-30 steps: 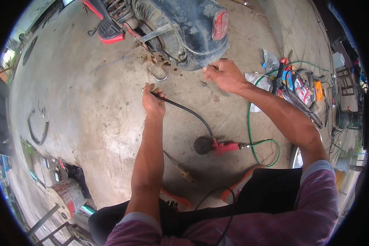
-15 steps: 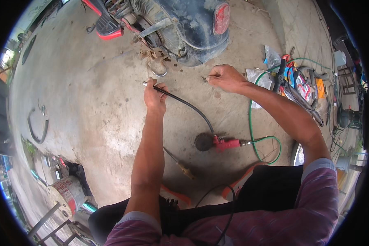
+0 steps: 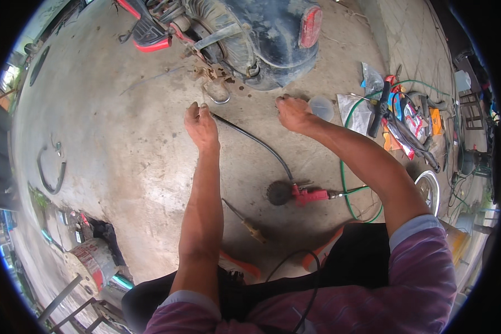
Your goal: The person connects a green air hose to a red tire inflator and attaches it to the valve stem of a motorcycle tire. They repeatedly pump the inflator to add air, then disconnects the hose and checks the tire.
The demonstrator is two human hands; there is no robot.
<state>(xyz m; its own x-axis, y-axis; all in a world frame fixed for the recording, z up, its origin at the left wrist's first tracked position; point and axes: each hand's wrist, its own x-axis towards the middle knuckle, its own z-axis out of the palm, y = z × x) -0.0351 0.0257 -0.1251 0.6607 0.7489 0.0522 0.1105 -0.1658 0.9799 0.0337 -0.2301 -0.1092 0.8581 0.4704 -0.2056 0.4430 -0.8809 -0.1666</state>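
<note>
Left grip (image 3: 201,128) by black hose (image 3: 256,141), right grip (image 3: 293,113) beside clear tub (image 3: 323,108)

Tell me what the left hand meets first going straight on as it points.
Probably the rusty metal bracket on the floor, just ahead of the left hand. Depth is unclear: if the hand is high enough, it would pass over that and meet the underside of the motorbike.

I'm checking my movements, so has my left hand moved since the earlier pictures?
Yes, your left hand has moved a little to the left, judged against the curved metal piece ahead of it.
</note>
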